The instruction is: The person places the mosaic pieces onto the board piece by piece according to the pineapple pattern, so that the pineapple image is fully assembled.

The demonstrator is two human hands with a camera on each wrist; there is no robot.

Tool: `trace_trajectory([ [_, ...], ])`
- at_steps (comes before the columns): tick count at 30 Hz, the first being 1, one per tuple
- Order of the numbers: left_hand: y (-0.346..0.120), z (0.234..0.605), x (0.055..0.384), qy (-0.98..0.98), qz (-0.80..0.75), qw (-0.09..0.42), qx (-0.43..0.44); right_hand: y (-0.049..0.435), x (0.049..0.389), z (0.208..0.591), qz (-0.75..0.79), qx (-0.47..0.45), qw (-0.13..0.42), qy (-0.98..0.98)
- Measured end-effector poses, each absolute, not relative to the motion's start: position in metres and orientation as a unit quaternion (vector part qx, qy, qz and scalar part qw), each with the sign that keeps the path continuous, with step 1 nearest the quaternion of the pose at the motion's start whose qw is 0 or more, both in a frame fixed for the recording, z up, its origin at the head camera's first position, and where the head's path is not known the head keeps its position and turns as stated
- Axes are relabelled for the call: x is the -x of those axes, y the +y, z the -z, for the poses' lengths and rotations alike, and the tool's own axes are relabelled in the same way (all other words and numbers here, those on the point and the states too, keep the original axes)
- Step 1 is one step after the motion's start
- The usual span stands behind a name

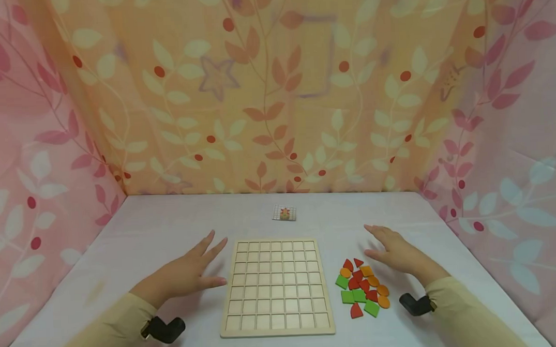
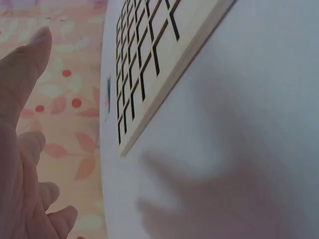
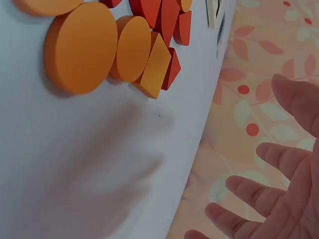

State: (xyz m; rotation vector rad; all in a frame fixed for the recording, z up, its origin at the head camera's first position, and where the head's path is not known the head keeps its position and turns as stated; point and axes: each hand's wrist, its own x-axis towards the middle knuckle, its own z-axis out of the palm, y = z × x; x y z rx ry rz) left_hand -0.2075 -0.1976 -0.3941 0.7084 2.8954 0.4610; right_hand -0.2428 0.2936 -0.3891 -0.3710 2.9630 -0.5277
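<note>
A square-celled wooden grid board (image 1: 278, 287) lies flat on the white table between the two hands. To its left, my left hand (image 1: 182, 275) is held above the table, fingers spread and nothing in them; the board (image 2: 154, 55) also shows in the left wrist view. On the right, my right hand (image 1: 398, 251) hovers with fingers apart, also holding nothing. Beside it lies a loose group of flat pieces: red wedges (image 1: 356, 311), green squares (image 1: 371, 308) and orange discs (image 1: 383, 302). The right wrist view shows an orange disc (image 3: 82, 47) close up.
Behind the board lies a small card (image 1: 284, 213) with a grid and a coloured figure. Patterned cloth (image 1: 265, 91) hangs along the back and both sides of the white table (image 1: 191, 213). A black wrist device (image 1: 166, 329) is strapped to each sleeve.
</note>
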Motion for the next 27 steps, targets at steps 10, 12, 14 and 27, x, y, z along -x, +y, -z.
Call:
trace_trajectory([
  [10,-0.181,0.411,0.203,0.933,-0.261,0.086,-0.232,0.276,0.251,0.396,0.185,0.123,0.08,0.972],
  [12,-0.179,0.416,0.202,0.928,-0.27,0.085,-0.241,0.273,0.253,0.397,0.18,0.118,0.087,0.973],
  [14,-0.177,0.421,0.202,0.924,-0.277,0.078,-0.253,0.271,0.254,0.398,0.177,0.114,0.093,0.973],
  [27,-0.172,0.441,0.204,0.915,-0.318,0.095,-0.228,0.269,0.263,0.402,0.171,0.099,0.139,0.97],
])
